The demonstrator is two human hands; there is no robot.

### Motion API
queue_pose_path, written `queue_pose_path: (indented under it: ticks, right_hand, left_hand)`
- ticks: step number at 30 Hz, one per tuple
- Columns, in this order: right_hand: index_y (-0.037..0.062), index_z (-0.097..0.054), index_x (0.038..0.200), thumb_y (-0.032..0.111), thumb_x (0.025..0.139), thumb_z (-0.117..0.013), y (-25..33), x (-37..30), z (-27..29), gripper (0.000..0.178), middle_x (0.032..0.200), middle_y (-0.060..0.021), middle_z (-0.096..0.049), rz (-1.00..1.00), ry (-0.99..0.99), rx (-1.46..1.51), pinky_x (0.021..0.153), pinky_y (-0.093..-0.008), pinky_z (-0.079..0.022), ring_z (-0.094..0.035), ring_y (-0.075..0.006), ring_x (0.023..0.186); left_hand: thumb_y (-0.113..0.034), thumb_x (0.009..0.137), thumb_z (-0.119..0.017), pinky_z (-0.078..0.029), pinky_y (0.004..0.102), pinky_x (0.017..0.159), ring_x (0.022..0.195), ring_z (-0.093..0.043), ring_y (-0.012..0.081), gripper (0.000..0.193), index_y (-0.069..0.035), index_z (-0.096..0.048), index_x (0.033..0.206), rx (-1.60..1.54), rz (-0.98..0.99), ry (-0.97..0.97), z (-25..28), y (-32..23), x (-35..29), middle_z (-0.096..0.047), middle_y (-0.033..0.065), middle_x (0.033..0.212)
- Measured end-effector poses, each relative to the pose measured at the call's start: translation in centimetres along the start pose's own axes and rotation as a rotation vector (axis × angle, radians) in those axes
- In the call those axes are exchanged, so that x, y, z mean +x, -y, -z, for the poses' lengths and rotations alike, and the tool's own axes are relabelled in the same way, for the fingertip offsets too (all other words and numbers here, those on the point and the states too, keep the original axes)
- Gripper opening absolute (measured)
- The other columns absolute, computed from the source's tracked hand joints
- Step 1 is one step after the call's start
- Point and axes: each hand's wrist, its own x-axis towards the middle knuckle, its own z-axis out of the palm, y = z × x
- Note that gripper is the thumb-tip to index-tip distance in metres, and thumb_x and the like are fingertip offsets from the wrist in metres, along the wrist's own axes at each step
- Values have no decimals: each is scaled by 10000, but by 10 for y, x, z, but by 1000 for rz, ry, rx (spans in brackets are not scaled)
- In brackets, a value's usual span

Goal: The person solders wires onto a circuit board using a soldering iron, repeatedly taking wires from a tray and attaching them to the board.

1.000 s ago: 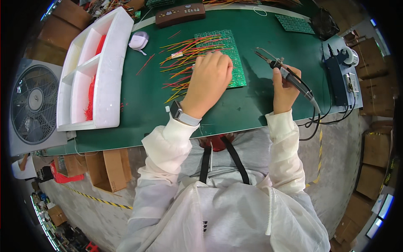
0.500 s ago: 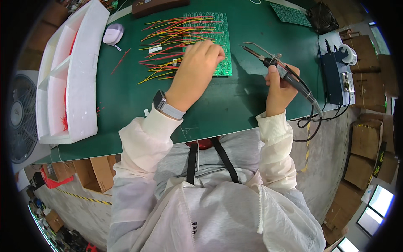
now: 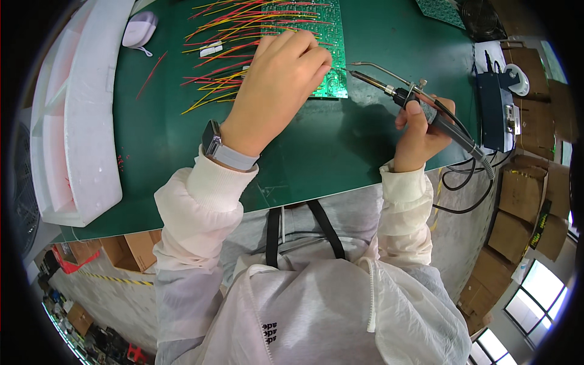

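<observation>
While the right hand (image 3: 426,131) wraps thumb and fingers around its grip, the soldering iron (image 3: 403,97) points left, its tip just beside the board's edge; contact, I can't call from this angle! A thin curved metal tube (image 3: 386,67) runs along above it. That tool looks light and rigid, with the dark cable (image 3: 480,155) likely to tug at its tail; the insulated grip is the place to take hold, well behind that probably hot metal.

Over to the left hand (image 3: 283,76), fingers bunched together, tips turned down and hidden, so what they pinch I can't tell. Right beneath it and reaching beyond is the green circuit board (image 3: 336,36), surely thin, stiff and a little fragile, best held by its edges. Out to that hand's left fan the red and yellow wires (image 3: 228,79), by the look of them light, springy and slippery, best pinched near their ends, with white pieces (image 3: 211,48) among them.

Farther left on the bench (image 3: 304,146): one loose red wire (image 3: 152,75), a lilac case (image 3: 140,30), then the white foam box (image 3: 91,134). Right of the right hand stands a dark blue box (image 3: 496,109) with a white spool (image 3: 517,80), and far beyond, a second green board (image 3: 441,11).
</observation>
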Motion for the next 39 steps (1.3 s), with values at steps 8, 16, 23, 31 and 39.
queue_pose_path:
  ticks: [8, 16, 23, 31, 39]
  right_hand:
    - [-13, -500, 803, 107, 755, -589, 4, 1, -3, 157, 548, -67, -479, -53, 16, -31, 371, -211, -343, -440, -117, 383]
    - [-13, -501, 800, 118, 765, -586, 2, 2, -3, 160, 516, -61, -470, -51, 24, -47, 371, -207, -338, -438, -115, 378]
    - [-12, -503, 801, 121, 762, -593, 1, 2, -3, 165, 521, -64, -478, -48, 33, -30, 367, -210, -343, -442, -116, 379]
    - [-4, -486, 788, 182, 757, -653, -8, 0, 3, 252, 563, -67, -503, 123, 95, -86, 371, -201, -371, -473, -109, 408]
    - [-9, -488, 791, 191, 720, -700, -17, -2, 11, 301, 626, -55, -518, 145, 112, -107, 473, -208, -395, -482, -97, 511]
  left_hand:
    - [-94, 737, -628, -356, 302, 675, 733, -502, 175, 79, -72, -570, 787, 3, 15, -9, -1, 1, -1, -500, 18, 764]
    - [-104, 733, -635, -345, 298, 662, 704, -495, 165, 80, -72, -581, 783, 25, -7, -7, -1, 1, -1, -500, 9, 756]
    - [-111, 732, -637, -345, 297, 665, 703, -497, 162, 78, -72, -589, 780, 45, -11, -2, 0, 1, -1, -504, 8, 744]
    - [-112, 732, -634, -362, 304, 694, 724, -510, 171, 68, -67, -606, 775, 45, -24, -14, 0, 0, 0, -526, 11, 748]
    - [-115, 732, -631, -364, 306, 710, 735, -517, 182, 67, -66, -607, 771, 43, -23, -8, -1, 0, 0, -536, 14, 753]
